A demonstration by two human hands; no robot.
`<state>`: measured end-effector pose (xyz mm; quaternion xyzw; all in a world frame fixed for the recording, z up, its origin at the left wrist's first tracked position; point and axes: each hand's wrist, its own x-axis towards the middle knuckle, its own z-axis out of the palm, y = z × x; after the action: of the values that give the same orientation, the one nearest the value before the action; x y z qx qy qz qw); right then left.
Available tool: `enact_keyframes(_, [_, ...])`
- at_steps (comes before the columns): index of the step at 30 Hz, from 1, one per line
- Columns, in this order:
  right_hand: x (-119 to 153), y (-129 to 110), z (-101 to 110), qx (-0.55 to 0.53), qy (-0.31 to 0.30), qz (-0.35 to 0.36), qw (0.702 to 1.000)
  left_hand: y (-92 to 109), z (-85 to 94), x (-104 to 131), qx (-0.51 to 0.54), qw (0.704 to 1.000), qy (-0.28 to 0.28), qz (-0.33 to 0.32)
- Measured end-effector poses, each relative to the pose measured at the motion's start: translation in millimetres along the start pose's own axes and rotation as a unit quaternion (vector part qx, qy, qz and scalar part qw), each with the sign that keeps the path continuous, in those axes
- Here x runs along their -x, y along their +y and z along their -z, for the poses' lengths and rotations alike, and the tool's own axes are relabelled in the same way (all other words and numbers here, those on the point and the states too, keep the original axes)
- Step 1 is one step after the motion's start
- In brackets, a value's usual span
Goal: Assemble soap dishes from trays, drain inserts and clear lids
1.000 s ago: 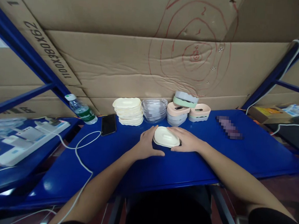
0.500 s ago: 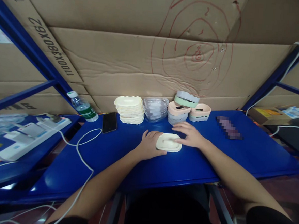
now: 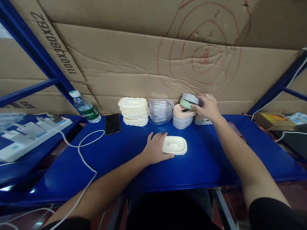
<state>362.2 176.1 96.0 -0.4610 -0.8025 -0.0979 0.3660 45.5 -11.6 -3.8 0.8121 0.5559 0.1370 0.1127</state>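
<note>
On the blue table lies a cream oval plastic dish (image 3: 177, 145) with a wavy rim and a recessed middle. My left hand (image 3: 156, 149) is closed around its left end, thumb along the near edge and fingers at the far side. My right hand (image 3: 208, 106) reaches to the back and grips the right end of the oval plastic frames on top of the stack: a grey frame (image 3: 190, 98) above a green frame (image 3: 186, 103). Below them sit a pink frame (image 3: 183, 112) and further grey ones. My right hand partly hides another pile (image 3: 203, 121) beside it.
Left of the frames stand a stack of clear plastic trays (image 3: 160, 112) and a stack of cream wavy-edged trays (image 3: 134, 111). A phone (image 3: 113, 124), a water bottle (image 3: 87, 108) and a white cable (image 3: 87, 163) lie further left. Cardboard (image 3: 115, 59) walls the back.
My right hand has left the cream dish, moved back and to the right, and taken hold of the top frames. My left hand stays on the dish.
</note>
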Motion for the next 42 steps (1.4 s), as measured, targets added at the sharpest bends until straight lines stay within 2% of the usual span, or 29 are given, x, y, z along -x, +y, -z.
enact_keyframes(3, [-1.9, -2.7, -4.1, -0.013, -0.026, -0.014, 0.999, 3.0, 1.1, -0.5, -0.004, 1.0, 0.003, 0.012])
enact_keyframes(6, [-2.9, -7.0, -3.9, -0.023, -0.024, -0.027, 0.999, 3.9, 2.0, -0.8, 0.0, 1.0, 0.006, 0.013])
enact_keyframes(11, [-11.9, -17.1, 12.7, -0.025, 0.048, -0.015, 0.998, 1.6, -1.1, -0.9, 0.014, 1.0, 0.015, 0.001])
enact_keyframes(14, [-7.8, -40.6, 36.2, -0.037, 0.124, 0.001, 0.992, -3.6, -1.9, -1.6, 0.04, 0.999, 0.007, -0.014])
enact_keyframes(17, [15.3, -79.4, 56.6, -0.091, 0.165, 0.012, 0.982, -13.1, 3.4, -2.1, 0.077, 0.997, 0.0, -0.025])
enact_keyframes(19, [37.3, -104.2, 60.2, -0.149, 0.116, 0.04, 0.981, -20.7, 10.6, -1.5, 0.109, 0.993, 0.017, -0.036])
enact_keyframes(21, [58.7, -120.8, 53.6, -0.188, -0.003, 0.07, 0.98, -26.8, 18.8, 0.5, 0.145, 0.985, 0.06, -0.066])
enact_keyframes(23, [75.2, -127.9, 39.2, -0.226, -0.099, 0.083, 0.965, -29.0, 25.8, 3.2, 0.167, 0.973, 0.112, -0.109])
enact_keyframes(25, [85.1, -128.6, 21.9, -0.261, -0.149, 0.086, 0.95, -26.7, 30.3, 5.3, 0.166, 0.964, 0.148, -0.148])
enact_keyframes(28, [90.2, -126.1, 0.0, -0.291, -0.182, 0.085, 0.935, -19.8, 32.4, 4.5, 0.128, 0.967, 0.131, -0.179])
enact_keyframes(31, [90.5, -122.8, -10.5, -0.298, -0.187, 0.053, 0.935, -16.8, 31.5, 0.3, 0.11, 0.975, 0.093, -0.168])
enact_keyframes(34, [92.7, -116.3, -10.2, -0.291, -0.194, 0.037, 0.936, -19.4, 28.8, -3.8, 0.132, 0.979, 0.11, -0.109])
enact_keyframes(37, [98.3, -107.0, -6.3, -0.271, -0.241, 0.066, 0.93, -23.1, 24.7, -6.7, 0.162, 0.977, 0.126, -0.065])
enact_keyframes(40, [104.3, -98.2, -6.3, -0.245, -0.277, 0.078, 0.926, -26.8, 21.7, -9.8, 0.179, 0.977, 0.111, -0.046])
enact_keyframes(42, [106.8, -93.6, -8.9, -0.24, -0.283, 0.08, 0.925, -31.3, 21.8, -11.6, 0.183, 0.979, 0.076, -0.05])
